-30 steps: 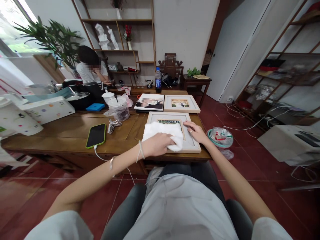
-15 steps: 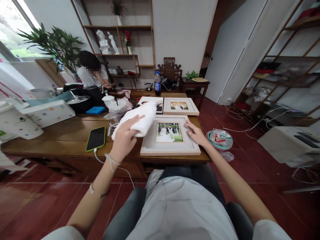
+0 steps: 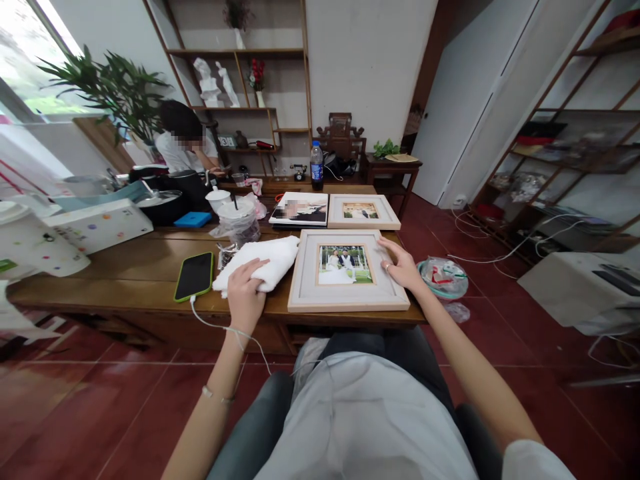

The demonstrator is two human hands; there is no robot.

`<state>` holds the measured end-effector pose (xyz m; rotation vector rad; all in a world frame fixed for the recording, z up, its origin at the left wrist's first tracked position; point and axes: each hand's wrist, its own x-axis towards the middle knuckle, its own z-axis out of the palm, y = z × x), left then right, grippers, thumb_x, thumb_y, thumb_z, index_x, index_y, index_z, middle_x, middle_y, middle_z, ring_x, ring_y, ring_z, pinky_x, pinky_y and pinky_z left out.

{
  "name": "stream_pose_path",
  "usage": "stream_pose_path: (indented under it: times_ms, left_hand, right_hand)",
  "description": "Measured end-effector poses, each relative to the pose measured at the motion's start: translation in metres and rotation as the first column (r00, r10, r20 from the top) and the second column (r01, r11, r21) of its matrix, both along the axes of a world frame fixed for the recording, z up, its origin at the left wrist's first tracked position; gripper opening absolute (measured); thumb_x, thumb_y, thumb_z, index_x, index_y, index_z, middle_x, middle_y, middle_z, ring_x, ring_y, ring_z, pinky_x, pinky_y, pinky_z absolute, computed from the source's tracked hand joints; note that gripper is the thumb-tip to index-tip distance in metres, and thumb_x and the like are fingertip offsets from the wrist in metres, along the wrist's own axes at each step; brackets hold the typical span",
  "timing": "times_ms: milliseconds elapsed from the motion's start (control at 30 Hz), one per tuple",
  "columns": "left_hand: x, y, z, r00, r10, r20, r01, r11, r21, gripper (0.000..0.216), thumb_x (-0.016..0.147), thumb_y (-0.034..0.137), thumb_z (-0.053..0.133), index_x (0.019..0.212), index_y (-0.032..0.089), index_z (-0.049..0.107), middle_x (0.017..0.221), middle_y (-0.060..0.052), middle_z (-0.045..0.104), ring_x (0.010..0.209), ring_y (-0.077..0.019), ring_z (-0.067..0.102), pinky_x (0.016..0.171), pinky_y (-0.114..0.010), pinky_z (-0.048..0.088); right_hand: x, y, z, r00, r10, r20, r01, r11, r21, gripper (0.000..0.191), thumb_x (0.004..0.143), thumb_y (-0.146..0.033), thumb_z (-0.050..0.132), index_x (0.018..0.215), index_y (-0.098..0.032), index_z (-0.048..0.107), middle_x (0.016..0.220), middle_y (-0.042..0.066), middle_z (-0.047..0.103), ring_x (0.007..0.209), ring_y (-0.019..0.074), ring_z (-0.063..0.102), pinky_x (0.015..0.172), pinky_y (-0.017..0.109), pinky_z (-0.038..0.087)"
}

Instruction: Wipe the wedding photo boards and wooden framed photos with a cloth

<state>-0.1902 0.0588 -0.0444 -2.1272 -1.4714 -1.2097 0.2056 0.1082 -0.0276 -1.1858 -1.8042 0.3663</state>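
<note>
A pale wooden picture frame (image 3: 348, 299) with a wedding photo lies flat near the front edge of the wooden table (image 3: 150, 257). My right hand (image 3: 403, 265) rests open on the frame's right side, fingers flat. My left hand (image 3: 244, 293) presses down on a white folded cloth (image 3: 265, 259) that lies on the table just left of the frame, its fingers curled over the cloth's near end.
A green-cased phone (image 3: 195, 275) on a white cable lies left of the cloth. A second frame (image 3: 363, 212) and a photo book (image 3: 299, 209) lie behind. A plastic cup (image 3: 238, 219) and bottle (image 3: 317, 165) stand further back. Another person (image 3: 183, 143) sits at the far left. A plastic-wrapped bowl (image 3: 443, 277) lies on the floor, right.
My left hand lifted the cloth off the frame, swung it left and set it down on the table beside the frame. The photo is uncovered. My right hand stayed on the frame.
</note>
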Motion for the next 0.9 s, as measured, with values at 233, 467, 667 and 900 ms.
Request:
stream_pose_path:
  times_ms: [233,467,667,900]
  left_hand:
    - [0.008,0.001,-0.001,0.987,0.020,-0.161,-0.057,0.971,-0.231,0.025,0.070,0.005,0.047,0.076,0.016,0.068,0.134,-0.013,0.058,0.129,-0.0344,0.047,0.103,-0.053,0.038]
    - [0.026,-0.041,0.027,0.978,-0.025,0.208,0.053,0.990,-0.132,0.029,0.083,0.013,0.040,0.076,0.019,0.068,0.126,-0.010,0.060,0.120,-0.0275,0.056,0.103,-0.045,0.043]
    - [0.063,-0.050,0.033,0.936,0.024,0.351,0.177,0.831,-0.528,0.036,0.089,0.043,0.051,0.105,0.013,0.064,0.085,-0.008,0.068,0.065,-0.0210,0.064,0.070,-0.036,0.052]
    - [0.065,-0.036,0.030,0.682,0.133,0.719,0.584,0.493,-0.645,0.051,0.069,0.059,0.070,0.090,0.012,0.064,0.060,0.004,0.048,0.043,-0.0072,0.039,0.038,-0.020,0.026]
  right_hand:
    - [0.011,-0.002,-0.003,0.962,-0.268,-0.056,0.253,0.948,-0.191,0.063,0.068,-0.025,0.065,0.130,-0.017,0.056,0.151,0.014,0.040,0.137,0.0312,0.041,0.108,0.048,0.041]
    - [0.014,-0.035,-0.010,0.971,-0.214,-0.103,0.165,0.920,-0.357,0.062,0.075,-0.037,0.066,0.133,-0.019,0.051,0.138,0.013,0.056,0.126,0.0284,0.054,0.109,0.048,0.039]
    - [0.004,-0.062,-0.011,0.964,-0.241,-0.112,0.193,0.925,-0.328,0.061,0.075,-0.035,0.066,0.132,-0.020,0.052,0.134,0.012,0.059,0.120,0.0291,0.058,0.107,0.049,0.041]
    - [0.000,-0.069,-0.011,0.881,-0.243,-0.406,0.096,0.932,-0.349,0.056,0.070,-0.028,0.069,0.124,-0.023,0.058,0.132,0.010,0.061,0.124,0.0283,0.056,0.107,0.048,0.042]
